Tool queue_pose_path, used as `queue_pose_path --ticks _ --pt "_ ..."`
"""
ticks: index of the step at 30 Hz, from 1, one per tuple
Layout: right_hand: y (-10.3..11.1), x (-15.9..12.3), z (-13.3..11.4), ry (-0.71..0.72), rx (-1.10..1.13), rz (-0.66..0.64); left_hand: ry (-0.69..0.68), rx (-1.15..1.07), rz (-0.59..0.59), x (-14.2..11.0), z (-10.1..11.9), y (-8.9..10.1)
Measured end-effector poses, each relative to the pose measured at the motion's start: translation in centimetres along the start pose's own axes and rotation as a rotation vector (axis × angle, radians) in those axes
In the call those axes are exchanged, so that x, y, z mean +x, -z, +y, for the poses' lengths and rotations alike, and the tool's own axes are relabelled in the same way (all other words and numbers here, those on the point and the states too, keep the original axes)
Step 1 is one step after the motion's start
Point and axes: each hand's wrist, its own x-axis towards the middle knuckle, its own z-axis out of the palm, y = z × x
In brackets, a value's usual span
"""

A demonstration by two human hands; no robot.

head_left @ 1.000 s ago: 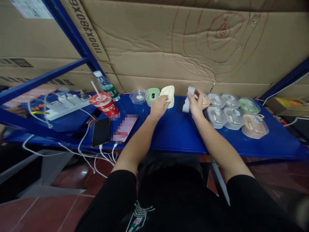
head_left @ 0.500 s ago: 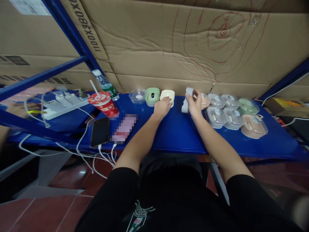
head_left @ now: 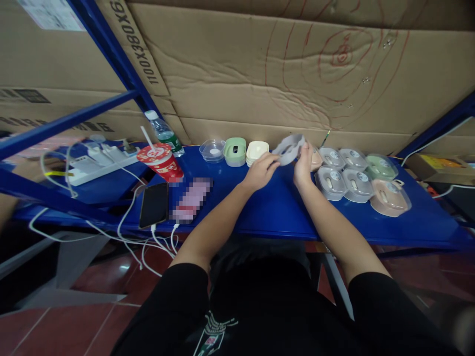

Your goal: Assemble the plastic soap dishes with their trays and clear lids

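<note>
My right hand [head_left: 304, 165] grips a thin grey plastic piece with a wavy edge [head_left: 289, 149] by its right end, tilted above the blue table [head_left: 274, 207]. At the piece's left end is my left hand [head_left: 262, 170], its fingers pinched together. What lies between those fingertips is too small to make out. Just behind my left hand stands a stack of cream square pieces [head_left: 258, 148]. Beside it are a green-topped square container [head_left: 235, 152] and clear plastic lids [head_left: 213, 150]. Right of my right hand is a peach container [head_left: 315, 159], partly hidden.
Several lidded containers in grey [head_left: 358, 184], green [head_left: 382, 166] and peach [head_left: 390, 198] fill the right side. On the left are a red cup with a straw [head_left: 163, 163], a water bottle [head_left: 163, 132], two phones [head_left: 154, 205], cables and a power strip [head_left: 100, 165]. Cardboard [head_left: 222, 64] stands behind.
My left hand has left the cream stack and moved right to the grey piece. The grey piece has turned from upright to a slanting, flatter position in my right hand.
</note>
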Motion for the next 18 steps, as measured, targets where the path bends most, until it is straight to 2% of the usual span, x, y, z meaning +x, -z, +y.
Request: queue_pose_path --ticks 4,8,12,15,18 --pt "2.5 0.0 -0.8 0.013 -0.351 -0.133 0.14 0.205 0.177 0.2 -2.0 3.1" --pt "3.9 -0.3 -1.0 -0.063 -0.677 -0.268 0.336 0.362 0.226 0.0 -4.4 5.4" --pt "3.5 -0.9 -1.5 -0.101 -0.805 -0.394 0.447 0.419 0.175 -0.2 -6.2 5.6" --pt "3.1 -1.3 -2.3 -0.031 -0.799 -0.389 0.474 0.411 0.137 -0.3 -6.9 5.3" --pt "2.9 -1.5 -2.7 0.011 -0.764 -0.349 0.477 0.397 0.147 -0.4 -7.1 5.1"
